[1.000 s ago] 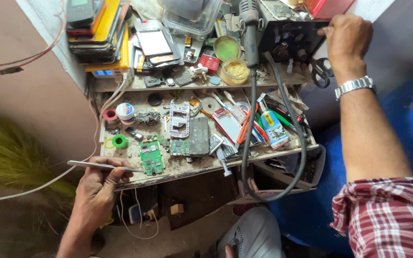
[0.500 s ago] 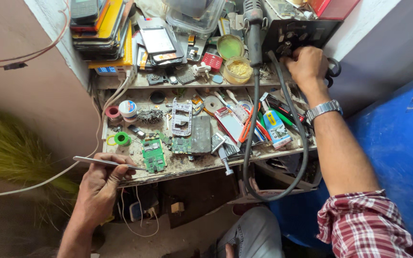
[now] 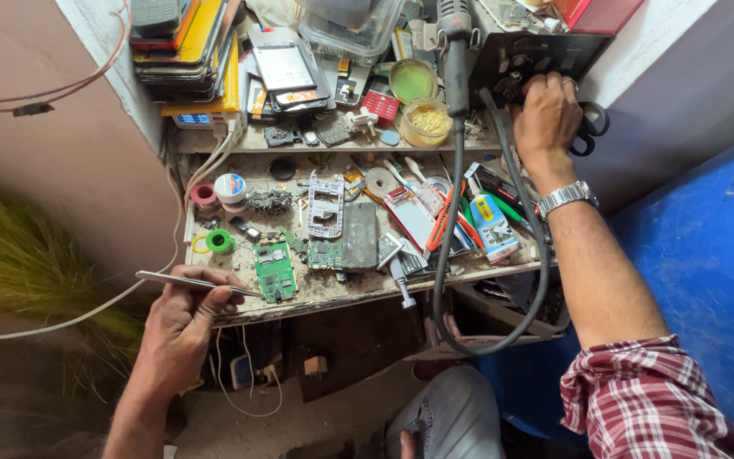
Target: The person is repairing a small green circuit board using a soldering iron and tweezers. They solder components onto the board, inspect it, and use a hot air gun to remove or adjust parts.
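My left hand (image 3: 178, 319) pinches metal tweezers (image 3: 193, 283) at the bench's front left edge; their tips point toward a green circuit board (image 3: 275, 270). My right hand (image 3: 545, 115), with a metal wristwatch (image 3: 567, 198) on the wrist, reaches to the front panel of a black hot-air station (image 3: 527, 53) at the back right, fingers on a knob. The station's black handpiece (image 3: 454, 51) stands upright in front of it, its thick hose (image 3: 447, 246) looping down over the bench edge.
The small workbench (image 3: 333, 293) is crowded with phone parts, circuit boards, solder spools (image 3: 230, 187), tape rolls and tools. A rear shelf holds stacked phones (image 3: 182, 47), flux tins (image 3: 425, 119) and a clear box. Black scissors (image 3: 590, 129) hang right. A blue wall stands at right.
My right hand has dropped from the station's top right corner to its front panel knobs. The view has shifted slightly. My left hand keeps the tweezers in the same place.
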